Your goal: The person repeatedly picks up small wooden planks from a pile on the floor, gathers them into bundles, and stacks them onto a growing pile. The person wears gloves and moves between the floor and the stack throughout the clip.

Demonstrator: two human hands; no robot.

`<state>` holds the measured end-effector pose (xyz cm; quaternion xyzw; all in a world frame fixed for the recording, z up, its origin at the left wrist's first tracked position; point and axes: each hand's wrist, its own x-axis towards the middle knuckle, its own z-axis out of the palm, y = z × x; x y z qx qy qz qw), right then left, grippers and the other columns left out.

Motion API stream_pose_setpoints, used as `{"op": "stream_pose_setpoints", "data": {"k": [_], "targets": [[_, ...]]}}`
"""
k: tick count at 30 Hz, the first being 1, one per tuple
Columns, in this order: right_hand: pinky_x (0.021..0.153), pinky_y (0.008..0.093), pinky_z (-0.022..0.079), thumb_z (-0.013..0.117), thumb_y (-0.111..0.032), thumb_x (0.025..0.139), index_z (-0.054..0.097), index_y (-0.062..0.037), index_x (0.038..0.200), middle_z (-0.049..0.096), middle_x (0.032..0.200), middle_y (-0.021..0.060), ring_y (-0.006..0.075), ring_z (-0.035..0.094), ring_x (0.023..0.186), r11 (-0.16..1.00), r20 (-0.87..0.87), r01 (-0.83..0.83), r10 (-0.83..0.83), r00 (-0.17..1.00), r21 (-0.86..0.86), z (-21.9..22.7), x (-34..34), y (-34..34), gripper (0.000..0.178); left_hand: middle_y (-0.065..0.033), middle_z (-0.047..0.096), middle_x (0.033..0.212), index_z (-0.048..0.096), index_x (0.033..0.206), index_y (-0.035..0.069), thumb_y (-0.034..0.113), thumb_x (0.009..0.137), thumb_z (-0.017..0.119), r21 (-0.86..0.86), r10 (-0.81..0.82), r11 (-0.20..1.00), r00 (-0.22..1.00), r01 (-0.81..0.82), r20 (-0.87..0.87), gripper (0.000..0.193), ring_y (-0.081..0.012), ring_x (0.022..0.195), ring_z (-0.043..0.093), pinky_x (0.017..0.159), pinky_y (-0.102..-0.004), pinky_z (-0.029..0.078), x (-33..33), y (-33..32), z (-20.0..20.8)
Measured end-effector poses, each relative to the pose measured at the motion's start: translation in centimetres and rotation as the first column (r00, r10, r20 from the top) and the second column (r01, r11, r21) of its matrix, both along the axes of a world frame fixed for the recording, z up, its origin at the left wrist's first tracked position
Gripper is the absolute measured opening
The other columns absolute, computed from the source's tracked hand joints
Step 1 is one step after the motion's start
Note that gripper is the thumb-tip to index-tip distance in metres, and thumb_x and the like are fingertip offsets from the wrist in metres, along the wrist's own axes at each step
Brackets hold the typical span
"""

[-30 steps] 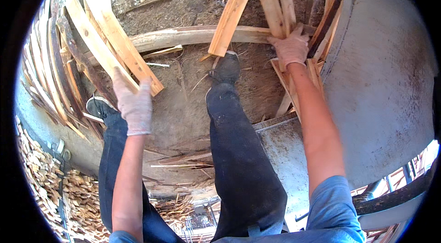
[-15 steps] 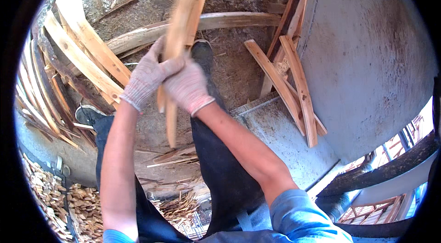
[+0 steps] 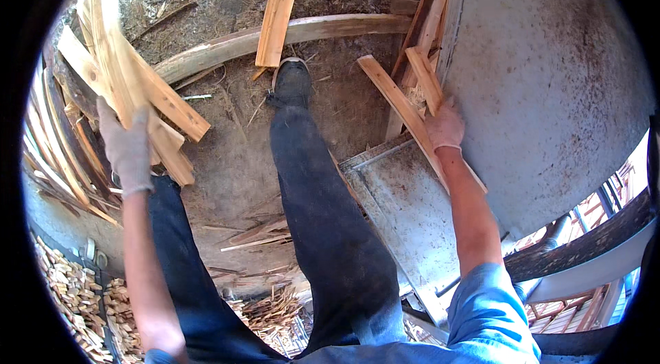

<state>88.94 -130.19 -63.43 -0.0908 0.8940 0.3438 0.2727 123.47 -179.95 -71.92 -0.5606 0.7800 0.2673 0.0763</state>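
Observation:
Both my hands wear pale work gloves. On the left, my left hand (image 3: 128, 147) grips the lower end of a pale wooden slat (image 3: 113, 54), which is smeared by motion above a pile of other slats (image 3: 168, 106). To the right, my right hand (image 3: 445, 126) is closed around a short wooden board (image 3: 424, 75) that leans beside a grey metal panel (image 3: 543, 89); part of its lower length is hidden by my hand and forearm. Just left of that hand lies another narrow board (image 3: 395, 103), slanting down under my wrist.
A wide board (image 3: 280, 13) lies ahead of my shoe (image 3: 292, 79). A long curved timber (image 3: 316, 30) crosses the dirty floor. Bark-edged strips (image 3: 65, 137) are heaped at far left, above small wood chunks (image 3: 65, 281). A metal ledge (image 3: 405, 199) stands at right.
My hands have parted. The left carried a slat to the pile on the left; the right moved across and took hold of a board by the metal panel.

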Motion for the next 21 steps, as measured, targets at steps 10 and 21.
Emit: {"op": "stream_pose_setpoints", "data": {"k": [10, 21], "targets": [[0.087, 0.0442, 0.058, 0.073, -0.023, 0.085, 0.062, -0.0056, 0.123, 0.069, 0.110, 0.0176, 0.0345, 0.065, 0.113, 0.961, 0.160, -0.164, 0.130, 0.978, 0.221, -1.8, 4.9, 2.0, 0.043, -0.0190, 0.050, 0.153, 0.036, 0.159, 0.007, 0.011, 0.087, 0.074, 0.490, 0.026, 0.871, 0.993, 0.033, -0.113, 0.081, -0.0308, 0.140, 0.051, 0.117, -0.0376, 0.039, 1.7, 11.2, 7.8], [0.094, 0.0436, 0.055, 0.064, -0.032, 0.083, 0.064, 0.0086, 0.112, 0.071, 0.102, 0.0304, 0.0428, 0.071, 0.100, 0.781, 0.556, 0.623, -0.505, 0.660, -0.031, 5.4, 10.4, -17.4, 0.050, -0.0166, 0.059, 0.141, 0.032, 0.159, 0.002, 0.027, 0.090, 0.073, 0.945, 0.312, 0.327, 0.944, -0.002, -0.106, 0.084, -0.0240, 0.130, 0.057, 0.110, -0.0345, 0.044, -5.5, 14.2, 10.8]]}}
